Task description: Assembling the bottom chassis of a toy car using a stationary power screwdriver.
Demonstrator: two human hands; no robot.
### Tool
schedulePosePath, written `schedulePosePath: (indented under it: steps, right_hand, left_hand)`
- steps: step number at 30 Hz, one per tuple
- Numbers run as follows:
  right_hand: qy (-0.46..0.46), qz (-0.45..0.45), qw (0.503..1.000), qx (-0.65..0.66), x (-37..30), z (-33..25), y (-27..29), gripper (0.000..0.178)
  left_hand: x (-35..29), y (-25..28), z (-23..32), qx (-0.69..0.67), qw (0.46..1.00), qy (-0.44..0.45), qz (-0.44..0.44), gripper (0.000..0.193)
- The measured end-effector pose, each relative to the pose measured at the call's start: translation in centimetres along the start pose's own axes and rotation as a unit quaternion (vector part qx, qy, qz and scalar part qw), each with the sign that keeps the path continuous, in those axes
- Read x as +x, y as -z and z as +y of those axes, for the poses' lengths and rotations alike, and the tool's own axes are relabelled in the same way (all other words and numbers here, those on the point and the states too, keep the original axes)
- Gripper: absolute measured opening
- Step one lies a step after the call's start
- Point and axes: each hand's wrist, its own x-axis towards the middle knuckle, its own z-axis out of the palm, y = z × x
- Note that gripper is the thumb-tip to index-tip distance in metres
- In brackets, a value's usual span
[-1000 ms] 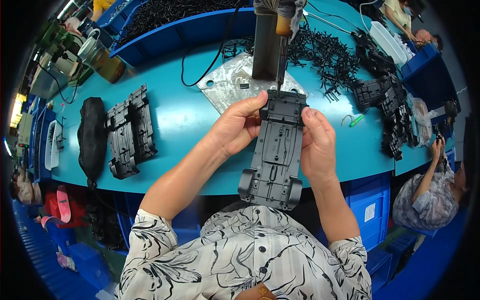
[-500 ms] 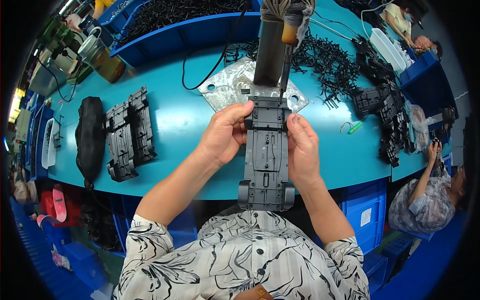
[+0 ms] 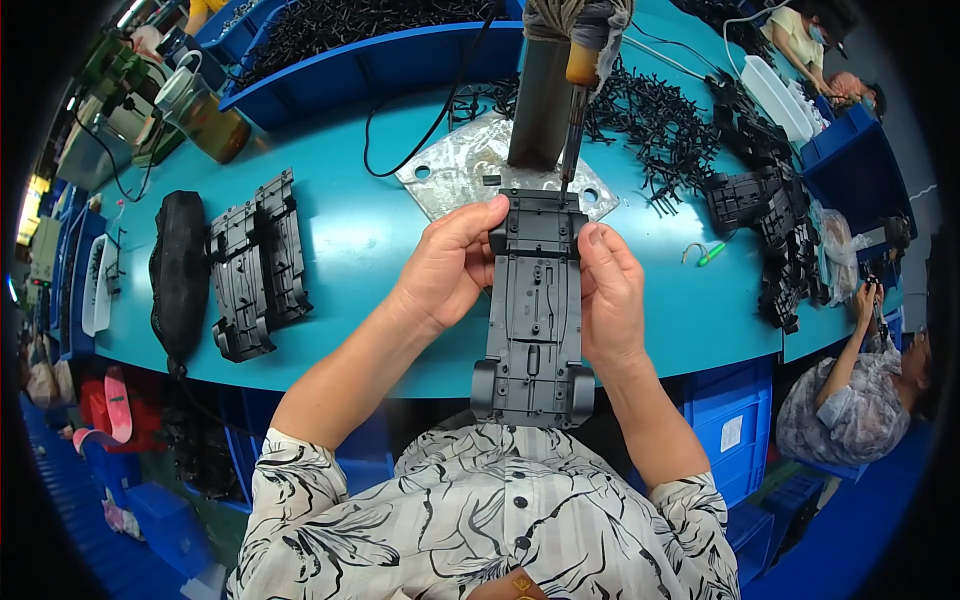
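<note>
My left hand and my right hand hold a long black plastic toy-car chassis by the two sides of its far end. Its near end, with rounded wheel arches, reaches back toward my shirt. Both thumbs press on the edges; most other fingers are hidden beneath. Just at the chassis's far right corner stands the thin tip of an upright iron-like tool with an amber handle. Whether the tip touches the plastic I cannot tell. Under the far end lies a scuffed metal plate carrying a square post.
More black chassis lie at left, beside a dark elongated bundle. Small black parts are strewn behind the post, and a blue bin holds many more. Chassis pieces are heaped at right. Other people work at the right.
The chassis has turned slightly, its far end shifting right and its near end a little left. My right hand has moved slightly right with it; both hands keep their hold.
</note>
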Motion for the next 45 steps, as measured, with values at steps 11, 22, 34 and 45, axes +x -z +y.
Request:
schedulePosePath:
  steps: [11,22,34,45]
  right_hand:
    - [0.021,0.003,0.999,-0.043,0.4,-0.1,0.1,0.018]
    - [0.032,-0.035,0.995,-0.088,0.7,-0.1,0.9,0.027]
    - [0.022,-0.038,0.993,-0.110,0.9,-0.3,1.1,0.031]
    - [0.004,-0.055,0.994,-0.097,0.9,-0.5,1.0,0.037]
  left_hand:
    - [0.0,0.0,-0.2,-0.009,1.000,-0.007,0.009,0.026]
    - [-0.3,-0.3,0.1,-0.007,1.000,-0.011,-0.001,0.031]
    - [-0.2,-0.2,0.0,-0.013,1.000,-0.013,-0.016,0.031]
    - [-0.2,-0.3,0.0,-0.009,1.000,-0.010,-0.009,0.032]
